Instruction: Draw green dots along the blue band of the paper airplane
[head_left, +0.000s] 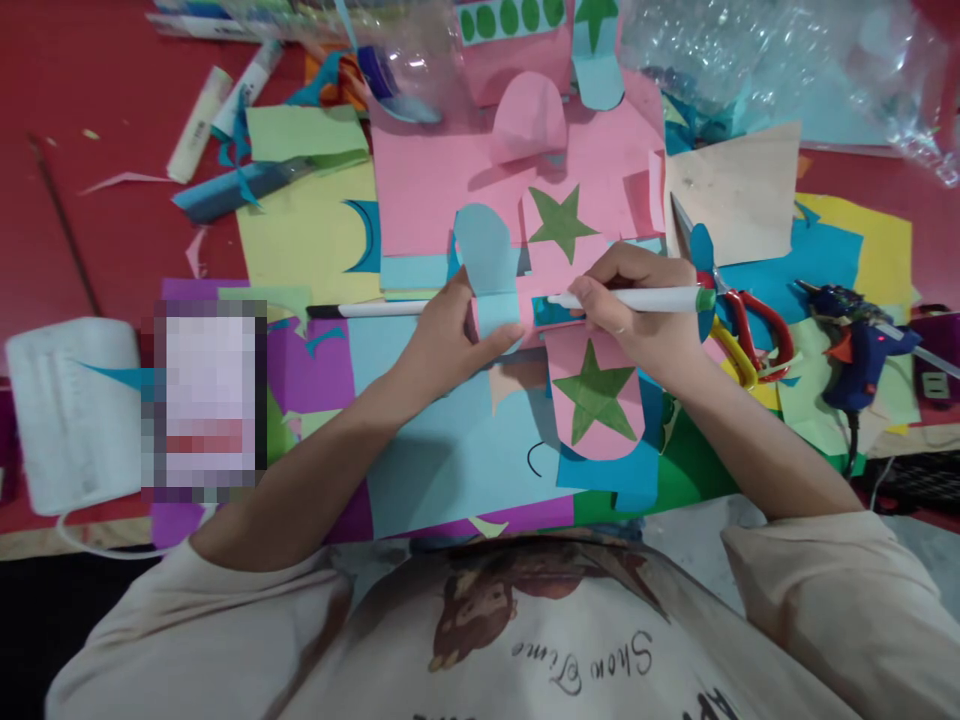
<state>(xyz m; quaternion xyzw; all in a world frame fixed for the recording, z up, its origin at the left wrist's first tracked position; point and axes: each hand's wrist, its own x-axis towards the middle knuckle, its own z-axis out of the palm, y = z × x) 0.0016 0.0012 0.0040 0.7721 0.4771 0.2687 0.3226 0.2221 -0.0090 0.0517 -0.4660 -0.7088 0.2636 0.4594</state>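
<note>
My right hand [634, 290] grips a white marker [667, 299] with a green end. The marker's tip points left, at a small blue strip [547, 311] on a pink paper cutout [600, 400]. Green stars, one above the strip and one below, mark the cutout's rounded flaps. My left hand [457, 335] pinches the cutout's left side, where a light blue rounded flap [486, 250] stands up. Beneath the left hand lies a white pen [382, 310] with a black end. A light blue sheet [450, 430] lies under the work.
Red-handled scissors [750, 320] and a blue glue gun [859, 350] lie to the right. At left are a blurred-out phone [210, 400] and a white device [75, 410] with a cable. Pink cutouts [529, 115], clear plastic [787, 70], markers [199, 125] and paper scraps surround the far side.
</note>
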